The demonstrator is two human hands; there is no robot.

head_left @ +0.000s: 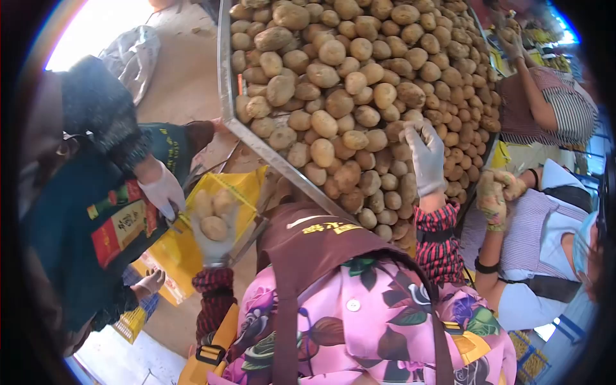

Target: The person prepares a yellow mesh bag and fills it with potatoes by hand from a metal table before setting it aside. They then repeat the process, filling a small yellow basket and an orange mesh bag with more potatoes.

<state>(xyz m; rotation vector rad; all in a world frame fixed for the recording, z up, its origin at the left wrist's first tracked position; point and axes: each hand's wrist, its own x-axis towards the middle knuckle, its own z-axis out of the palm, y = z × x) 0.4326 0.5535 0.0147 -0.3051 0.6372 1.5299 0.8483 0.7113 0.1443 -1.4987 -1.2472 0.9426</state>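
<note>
My left hand [214, 247], in a pale glove, cradles potatoes [213, 228] in its palm at the mouth of a yellow bag [176, 256]. The bag hangs open on a metal frame [249, 237] to my left. Over the potato heap [359, 83], my gloved right hand [427, 160] has its fingers curled in a pinch around a potato [412, 118]. Its fingertips partly cover that potato.
A metal rim [282, 167] edges the heap on the near left. A co-worker's gloved hand [163, 189] is beside the yellow bag. On the right, another person's gloved hands [497, 196] are close to the heap. A whitish sack [131, 58] lies at far left.
</note>
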